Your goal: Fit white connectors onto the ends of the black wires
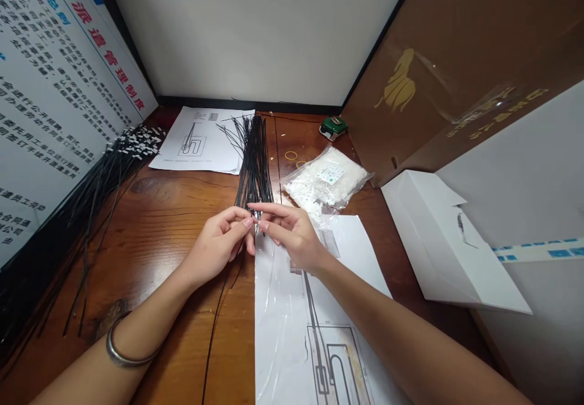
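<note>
My left hand (221, 241) and my right hand (292, 235) meet at the middle of the wooden table (173, 210), fingertips pinched together on a thin black wire (218, 320) that trails down toward me. Just beyond my fingers lies a bundle of black wires (254, 162), fanned out toward the wall. What sits between my fingertips is too small to make out. A sheet with a printed diagram under clear film (310, 320) lies below my right hand.
A heap of black wires with white end pieces (104, 180) lies at the left by a printed board (45, 89). A bag of small white parts (326, 183), a green tape measure (333, 128), a second diagram sheet (201, 140), a white paper bag (438, 241) and a brown carton (456, 76) surround the work spot.
</note>
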Demonstrator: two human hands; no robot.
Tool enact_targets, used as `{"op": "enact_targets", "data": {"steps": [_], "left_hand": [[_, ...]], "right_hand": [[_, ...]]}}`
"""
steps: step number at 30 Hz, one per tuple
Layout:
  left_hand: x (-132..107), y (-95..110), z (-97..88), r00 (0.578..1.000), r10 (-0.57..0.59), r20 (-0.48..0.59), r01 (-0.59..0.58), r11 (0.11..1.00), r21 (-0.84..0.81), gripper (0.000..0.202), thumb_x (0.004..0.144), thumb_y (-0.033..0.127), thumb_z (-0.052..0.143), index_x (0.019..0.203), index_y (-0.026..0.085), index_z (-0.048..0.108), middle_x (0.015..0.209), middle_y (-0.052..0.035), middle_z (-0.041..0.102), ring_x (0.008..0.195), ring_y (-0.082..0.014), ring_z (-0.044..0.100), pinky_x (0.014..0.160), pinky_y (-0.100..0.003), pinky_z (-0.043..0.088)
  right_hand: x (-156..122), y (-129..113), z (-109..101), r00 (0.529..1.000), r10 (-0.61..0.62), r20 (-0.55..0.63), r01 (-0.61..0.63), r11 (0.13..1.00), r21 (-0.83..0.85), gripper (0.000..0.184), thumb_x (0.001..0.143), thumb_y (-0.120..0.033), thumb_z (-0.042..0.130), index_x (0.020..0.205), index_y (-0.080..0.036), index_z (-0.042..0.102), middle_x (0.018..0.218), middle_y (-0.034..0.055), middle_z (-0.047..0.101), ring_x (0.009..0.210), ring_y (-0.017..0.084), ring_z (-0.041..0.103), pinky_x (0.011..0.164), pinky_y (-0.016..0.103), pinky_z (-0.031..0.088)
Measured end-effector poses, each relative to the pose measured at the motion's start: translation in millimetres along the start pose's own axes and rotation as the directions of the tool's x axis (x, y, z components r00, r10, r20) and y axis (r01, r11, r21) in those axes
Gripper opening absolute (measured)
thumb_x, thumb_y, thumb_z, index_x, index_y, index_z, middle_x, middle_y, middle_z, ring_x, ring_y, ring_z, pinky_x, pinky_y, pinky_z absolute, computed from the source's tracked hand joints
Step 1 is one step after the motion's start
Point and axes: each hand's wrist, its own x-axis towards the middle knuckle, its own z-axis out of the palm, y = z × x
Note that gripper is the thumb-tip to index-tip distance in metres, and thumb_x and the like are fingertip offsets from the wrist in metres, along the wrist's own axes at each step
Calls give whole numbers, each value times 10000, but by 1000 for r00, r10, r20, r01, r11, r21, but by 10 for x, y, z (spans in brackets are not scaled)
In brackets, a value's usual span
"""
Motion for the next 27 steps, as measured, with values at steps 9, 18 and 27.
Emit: {"op": "enact_targets", "data": {"steps": [9, 18, 27], "left_hand": [[-5, -3, 21, 999, 10, -50, -13, 999, -52, 273, 846, 435, 573, 803, 175, 501, 513, 33, 597, 365, -54, 353, 372, -181, 233], [-1, -4, 8, 999, 15, -36, -18, 995, -94, 261, 847, 417, 576, 801, 190, 458, 516, 27, 614, 346, -59, 376, 360, -177, 244], [-9, -15, 46, 998, 17, -67, -20, 999, -31, 281, 870, 445, 542, 809, 173, 501, 521, 32, 594, 348, -51, 352, 359, -177, 232]], "right_hand": [[-15, 10, 7, 1000, -8, 17, 8, 1000, -12, 303, 754, -237, 637, 1048, -204, 700, 650, -38, 555, 508, 73, 412, 484, 248, 341], [-13, 24, 7, 1000, -5, 4, 5, 999, -32, 277, 755, -254, 626, 1015, -198, 701, 662, -26, 573, 514, 78, 423, 473, 245, 332], [-18, 30, 25, 1000, -2, -24, 1, 1000, -5, 249, 750, -247, 645, 990, -194, 692, 697, -16, 590, 535, 80, 458, 474, 238, 338]]}}
